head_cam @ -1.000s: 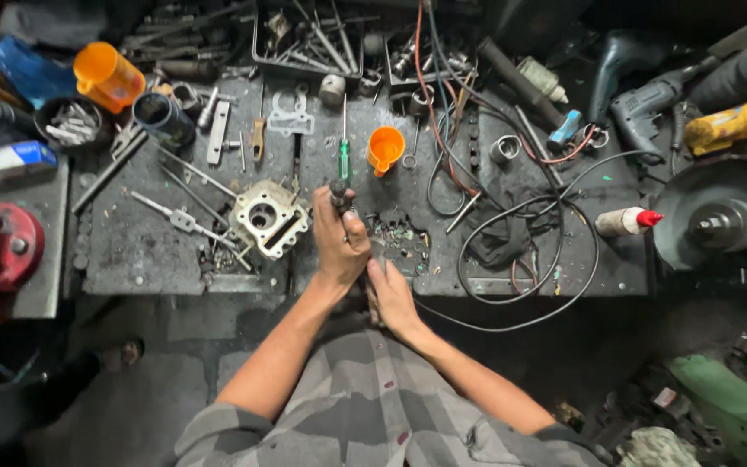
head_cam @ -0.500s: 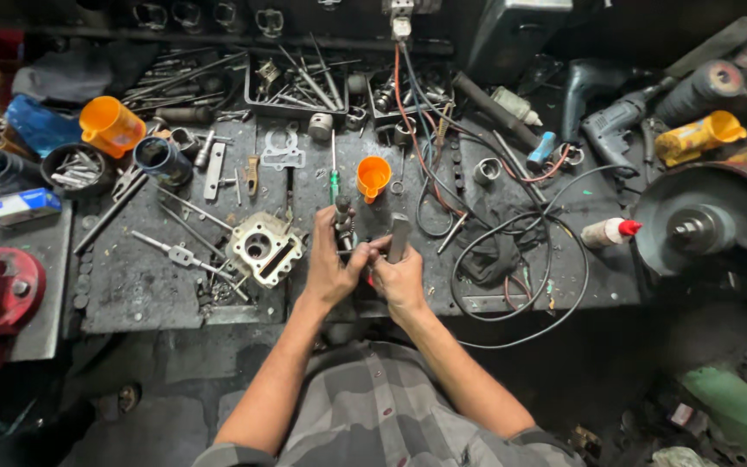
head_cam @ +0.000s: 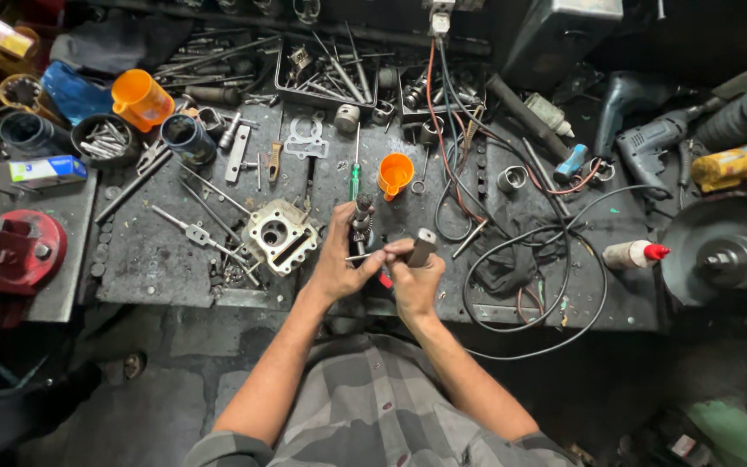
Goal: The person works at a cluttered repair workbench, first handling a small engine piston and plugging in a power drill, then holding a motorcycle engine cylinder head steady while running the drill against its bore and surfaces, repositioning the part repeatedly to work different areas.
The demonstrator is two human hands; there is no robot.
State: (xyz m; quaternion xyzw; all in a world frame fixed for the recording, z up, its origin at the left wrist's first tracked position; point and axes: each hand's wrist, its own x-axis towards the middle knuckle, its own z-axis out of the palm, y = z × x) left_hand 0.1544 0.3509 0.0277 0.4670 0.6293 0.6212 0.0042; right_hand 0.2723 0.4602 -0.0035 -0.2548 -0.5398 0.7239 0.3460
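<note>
Cluttered dark workbench | your left hand at centre, fingers curled around a small dark cylindrical part held upright | your right hand touching it at 3 o'clock, fingers closed on a grey metal block | cylinder head at 9 o'clock of the hands | orange funnel at 12 o'clock.

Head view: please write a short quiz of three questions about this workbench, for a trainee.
1. True or false: both hands work together at the bench's front edge.
2. What lies just left of the left hand? A) grey engine part B) power drill C) white bottle
3. What colour is the small funnel?

Key:
1. True; the right hand meets the left over a small metal piece.
2. A, the engine part.
3. Orange.
</note>
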